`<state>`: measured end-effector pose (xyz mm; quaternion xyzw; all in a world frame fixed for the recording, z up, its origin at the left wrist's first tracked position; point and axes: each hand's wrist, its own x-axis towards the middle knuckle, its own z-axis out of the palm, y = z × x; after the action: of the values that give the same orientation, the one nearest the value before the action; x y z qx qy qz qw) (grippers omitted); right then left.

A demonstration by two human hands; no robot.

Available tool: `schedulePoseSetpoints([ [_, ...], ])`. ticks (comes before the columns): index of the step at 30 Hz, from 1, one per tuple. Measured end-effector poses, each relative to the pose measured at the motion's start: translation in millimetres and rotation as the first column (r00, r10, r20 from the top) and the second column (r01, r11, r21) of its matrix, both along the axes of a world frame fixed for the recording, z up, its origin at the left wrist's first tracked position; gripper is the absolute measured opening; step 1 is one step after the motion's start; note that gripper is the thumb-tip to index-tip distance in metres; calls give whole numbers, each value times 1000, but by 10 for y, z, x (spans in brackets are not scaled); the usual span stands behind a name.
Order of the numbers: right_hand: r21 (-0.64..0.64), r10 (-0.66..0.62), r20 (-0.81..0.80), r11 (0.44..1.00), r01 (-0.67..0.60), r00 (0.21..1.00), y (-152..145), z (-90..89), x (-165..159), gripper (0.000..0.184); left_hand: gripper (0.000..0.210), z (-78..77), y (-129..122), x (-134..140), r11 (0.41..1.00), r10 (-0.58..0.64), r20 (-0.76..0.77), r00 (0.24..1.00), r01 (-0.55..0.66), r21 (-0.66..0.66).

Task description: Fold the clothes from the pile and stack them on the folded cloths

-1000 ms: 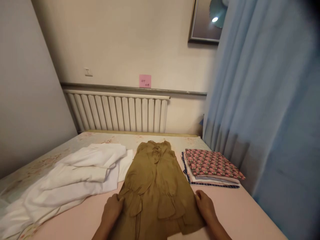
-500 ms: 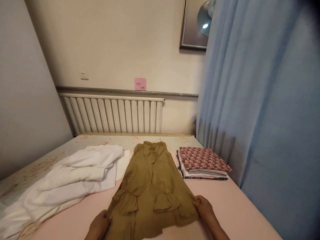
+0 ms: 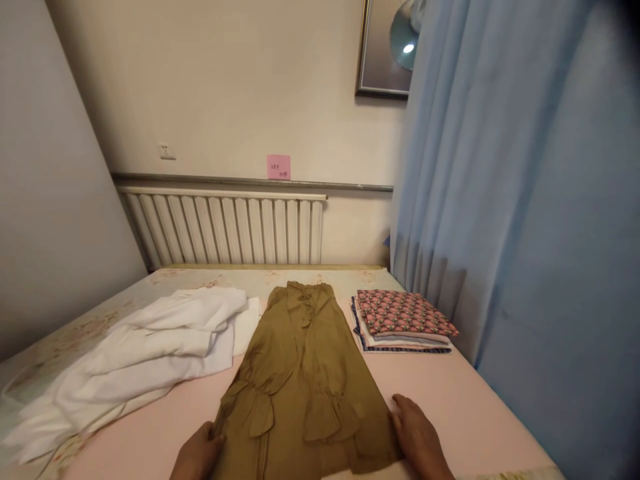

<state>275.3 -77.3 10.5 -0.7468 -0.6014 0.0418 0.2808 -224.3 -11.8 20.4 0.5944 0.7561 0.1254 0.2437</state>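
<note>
An olive-brown blouse (image 3: 300, 373) lies spread on the bed, its tied neckline at the far end and its ruffled cuffs resting on the front. At its near left edge my left hand (image 3: 199, 452) is closed, thumb and fingers pinching the cloth. My right hand (image 3: 417, 433) rests by the near right edge with fingers stretched out, touching or very close to the hem, not gripping it. The blouse's nearest part runs out of the picture at the bottom.
A loose heap of white cloth (image 3: 150, 353) lies to the left. On the right sits a folded stack topped by red patterned fabric (image 3: 403, 312). A blue curtain (image 3: 530, 233) hangs along the right side; a radiator (image 3: 230, 227) stands behind the bed (image 3: 165, 433).
My right hand has let go of the blouse's right edge and its fingers have straightened. That hem now lies lower and flatter. My left hand keeps its hold.
</note>
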Motion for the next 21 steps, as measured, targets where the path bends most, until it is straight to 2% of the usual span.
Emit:
schedulePoseSetpoints([
  [4, 118, 120, 60, 985, -127, 991, 171, -116, -96, 41, 17, 40, -42, 23, 999, 8, -12, 1000, -7, 35],
  [7, 192, 213, 122, 953, -234, 969, 265, -254, -188, 42, 19, 49, -60, 15, 999, 34, -18, 999, -34, 37],
  [10, 168, 299, 204, 927, -335, 932, 265, -377, -246, 40, 22, 29, -77, -9, 998, 46, 0, 999, -45, 46],
  [14, 113, 326, 243, 926, -361, 914, 202, -411, -271, 41, 29, 75, -135, 25, 997, 58, 10, 998, -58, 53],
  [16, 107, 320, 242, 930, -353, 916, 182, -385, -276, 41, 36, 156, -184, 110, 986, 75, -118, 990, -56, 154],
  [19, 93, 307, 255, 936, -340, 917, 169, -340, -289, 41, 46, 300, -249, 349, 934, 126, -380, 916, 20, 358],
  [21, 82, 307, 270, 937, -340, 912, 159, -315, -300, 42, 42, 352, -267, 578, 902, 73, -407, 910, 114, 416],
])
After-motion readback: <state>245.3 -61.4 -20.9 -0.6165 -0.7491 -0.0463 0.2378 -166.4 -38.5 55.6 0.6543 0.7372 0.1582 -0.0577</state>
